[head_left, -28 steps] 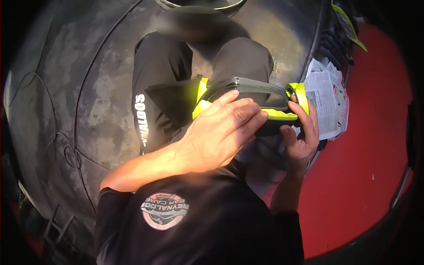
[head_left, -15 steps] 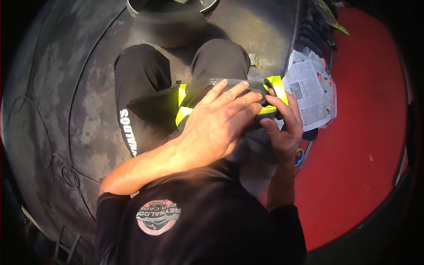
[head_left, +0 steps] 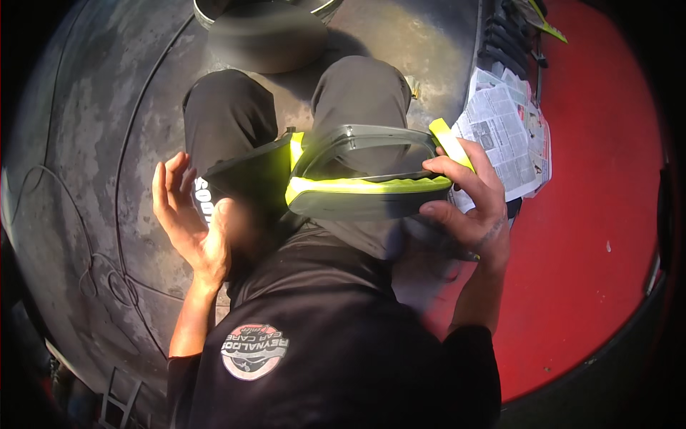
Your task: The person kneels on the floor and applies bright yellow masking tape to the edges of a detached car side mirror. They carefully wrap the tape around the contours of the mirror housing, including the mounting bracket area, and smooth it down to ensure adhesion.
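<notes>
A dark, hollow part shaped like a car's side-mirror housing [head_left: 364,207] lies across my lap, its opening facing up. Bright yellow masking tape [head_left: 371,186] runs along its near edge, and a wider strip stands up at the right end. My right hand [head_left: 475,193] grips that end, thumb below and fingers by the strip. A black, wedge-shaped piece [head_left: 250,168] reaches left from the housing, with more tape where they meet. My left hand [head_left: 189,222] is raised beside my left thigh, fingers apart, holding nothing and clear of the housing.
Newspaper sheets [head_left: 500,136] lie to the right, beside a red surface [head_left: 586,186]. A round dark container [head_left: 268,36] stands beyond my knees. Cable [head_left: 118,164] winds over the stained floor at the left. Dark ribbed items [head_left: 507,39] sit at the back right.
My left hand has lifted off the housing and moved left, opening up and uncovering the hollow and the taped near edge. My right hand keeps its grip at the right end.
</notes>
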The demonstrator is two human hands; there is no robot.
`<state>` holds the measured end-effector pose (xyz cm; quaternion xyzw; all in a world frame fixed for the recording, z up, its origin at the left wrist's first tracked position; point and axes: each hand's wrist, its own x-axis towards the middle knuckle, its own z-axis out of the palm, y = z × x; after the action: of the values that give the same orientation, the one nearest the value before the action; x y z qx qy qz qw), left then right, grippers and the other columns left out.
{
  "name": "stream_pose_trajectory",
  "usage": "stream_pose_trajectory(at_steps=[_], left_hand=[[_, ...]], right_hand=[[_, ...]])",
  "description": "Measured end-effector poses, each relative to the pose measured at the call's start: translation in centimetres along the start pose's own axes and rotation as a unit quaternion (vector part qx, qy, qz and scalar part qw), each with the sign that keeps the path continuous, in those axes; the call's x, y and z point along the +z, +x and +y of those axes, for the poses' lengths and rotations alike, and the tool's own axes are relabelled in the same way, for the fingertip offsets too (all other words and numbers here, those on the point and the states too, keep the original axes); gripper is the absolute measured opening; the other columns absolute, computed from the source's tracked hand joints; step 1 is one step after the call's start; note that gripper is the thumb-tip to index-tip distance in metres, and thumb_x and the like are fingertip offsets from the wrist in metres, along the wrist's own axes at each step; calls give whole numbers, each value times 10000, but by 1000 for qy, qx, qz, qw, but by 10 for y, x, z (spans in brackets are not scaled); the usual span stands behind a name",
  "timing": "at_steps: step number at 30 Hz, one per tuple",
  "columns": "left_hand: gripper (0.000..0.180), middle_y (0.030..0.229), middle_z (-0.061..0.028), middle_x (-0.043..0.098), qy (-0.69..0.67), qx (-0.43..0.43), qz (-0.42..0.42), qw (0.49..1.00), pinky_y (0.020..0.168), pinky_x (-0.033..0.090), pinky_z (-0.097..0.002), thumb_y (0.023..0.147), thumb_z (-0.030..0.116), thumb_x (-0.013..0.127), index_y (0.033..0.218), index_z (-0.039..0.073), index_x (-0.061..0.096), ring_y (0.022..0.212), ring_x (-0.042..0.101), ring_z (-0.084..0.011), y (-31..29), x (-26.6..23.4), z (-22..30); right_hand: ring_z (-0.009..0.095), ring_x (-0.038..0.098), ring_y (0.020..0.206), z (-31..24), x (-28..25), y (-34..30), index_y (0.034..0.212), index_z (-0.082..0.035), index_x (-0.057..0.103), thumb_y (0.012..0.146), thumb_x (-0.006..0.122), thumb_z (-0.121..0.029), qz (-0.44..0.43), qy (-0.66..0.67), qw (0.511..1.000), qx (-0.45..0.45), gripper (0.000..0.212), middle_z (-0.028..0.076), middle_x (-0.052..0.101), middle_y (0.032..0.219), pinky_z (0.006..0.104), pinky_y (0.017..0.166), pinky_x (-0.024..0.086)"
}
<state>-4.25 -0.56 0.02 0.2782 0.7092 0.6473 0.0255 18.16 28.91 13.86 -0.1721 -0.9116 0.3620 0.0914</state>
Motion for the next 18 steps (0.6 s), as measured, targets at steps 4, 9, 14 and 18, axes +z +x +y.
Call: stream_pose_trajectory(at_steps=[4,9,14,18], left_hand=[[672,1584,-222,592,-129,-227,-96,960,1253,388,-430,1036,240,736,1615,-6,502,1455,555,-279,-5,2,-12],[569,1573,-185,599,-222,-233,-97,942,1264,389,-424,1112,125,633,1625,-40,452,1459,557,-277,-16,19,7],[505,1574,-218,597,-204,-111,-94,968,1275,368,-472,1145,234,603,1575,-22,533,1497,522,-330,-16,33,9],[509,1548,-265,607,-121,45,-135,983,1276,334,-567,1142,284,603,1574,20,551,1514,483,-439,-23,28,-8]], right_hand=[[383,691,1115,10,-4,5,1234,-48,761,735,939,-164,-23,-20,1000,-4,542,205,674,1276,434,968,548],[372,698,1146,23,-4,1,1210,-37,783,726,945,-161,-18,-27,999,4,524,206,681,1309,424,982,544],[299,698,1173,55,-1,-35,1332,-2,765,832,924,-267,14,147,988,52,587,183,681,1370,412,988,544],[177,661,1189,70,-1,-56,1496,66,627,962,788,-557,94,341,879,319,837,151,684,1377,319,996,522]])
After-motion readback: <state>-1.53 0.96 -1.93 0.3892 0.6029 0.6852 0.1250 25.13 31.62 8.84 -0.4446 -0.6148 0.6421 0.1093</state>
